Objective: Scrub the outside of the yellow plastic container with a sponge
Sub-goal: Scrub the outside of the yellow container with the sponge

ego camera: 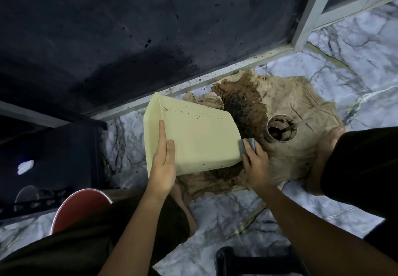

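Container [193,138] tipped over cloth [301,107] on floor [355,49]; left hand [163,168] at rim, right hand [257,166] with sponge [247,145] at base; cup [282,130] right.

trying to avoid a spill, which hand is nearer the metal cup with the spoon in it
Right. The right hand presses the sponge on the yellow container at its end nearest the metal cup. The left hand holds the container's far side.
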